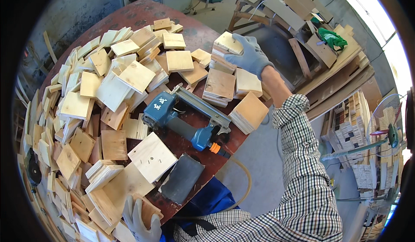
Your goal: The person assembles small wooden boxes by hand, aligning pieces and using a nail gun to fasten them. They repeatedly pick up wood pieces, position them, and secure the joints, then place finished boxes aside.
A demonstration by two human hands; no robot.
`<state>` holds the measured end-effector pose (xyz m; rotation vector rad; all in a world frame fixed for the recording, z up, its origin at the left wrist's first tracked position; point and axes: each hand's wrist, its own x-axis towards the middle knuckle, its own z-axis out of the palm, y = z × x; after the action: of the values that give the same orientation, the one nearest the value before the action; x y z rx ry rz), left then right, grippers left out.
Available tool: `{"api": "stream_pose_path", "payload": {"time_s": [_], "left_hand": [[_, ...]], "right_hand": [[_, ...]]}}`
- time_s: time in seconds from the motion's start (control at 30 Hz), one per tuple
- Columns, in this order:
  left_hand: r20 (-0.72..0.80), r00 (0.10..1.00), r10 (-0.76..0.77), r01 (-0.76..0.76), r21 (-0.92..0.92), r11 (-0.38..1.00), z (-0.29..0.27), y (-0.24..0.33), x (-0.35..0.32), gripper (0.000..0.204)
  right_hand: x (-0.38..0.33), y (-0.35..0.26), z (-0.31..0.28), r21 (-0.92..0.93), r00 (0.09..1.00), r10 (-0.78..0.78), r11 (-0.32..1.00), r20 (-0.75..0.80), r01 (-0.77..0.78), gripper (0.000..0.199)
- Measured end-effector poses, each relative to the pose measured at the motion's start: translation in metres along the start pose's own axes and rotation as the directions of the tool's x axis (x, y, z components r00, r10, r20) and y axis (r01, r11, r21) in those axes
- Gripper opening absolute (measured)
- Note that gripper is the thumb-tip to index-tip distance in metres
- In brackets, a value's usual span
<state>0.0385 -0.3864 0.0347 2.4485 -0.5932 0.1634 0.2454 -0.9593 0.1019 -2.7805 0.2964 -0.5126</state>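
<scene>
My right hand (250, 55), in a grey glove, reaches to the table's far right edge. Its fingers and thumb close round the top of a stack of square wooden blocks (228, 43). At the lower edge my left hand (140, 222), also gloved, has its fingers and thumb around a small wooden block (148, 209), partly hidden by the hand. Between the hands a blue nail gun (183, 119) with an orange fitting lies on the dark red table (203, 166). Near it are a pale board with small holes (152, 157) and a dark grey rectangular pad (182, 178).
A large heap of loose wooden squares (90, 84) covers the table's left side. More stacked blocks (248, 112) stand along the right edge. A hose (247, 177) curves below the table edge. Boards (341, 82), a fan (391, 134) and stacked wood pieces (352, 129) stand to the right.
</scene>
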Motion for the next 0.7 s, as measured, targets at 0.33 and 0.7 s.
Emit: {"api": "stream_pose_path", "payload": {"time_s": [0.33,0.7], "left_hand": [[0.021,1.0,0.004,-0.005,0.022,1.0,0.001,-0.005,-0.005,0.062],[0.057,0.986,0.158,-0.168,0.283,0.944,-0.014,-0.002,0.004,0.074]], "right_hand": [[-0.015,0.033,-0.051,0.564,0.877,0.244,0.825,-0.413,0.036,0.05],[-0.191,-0.065,-0.062,0.467,0.923,0.18,0.884,-0.341,0.001,0.032]]}}
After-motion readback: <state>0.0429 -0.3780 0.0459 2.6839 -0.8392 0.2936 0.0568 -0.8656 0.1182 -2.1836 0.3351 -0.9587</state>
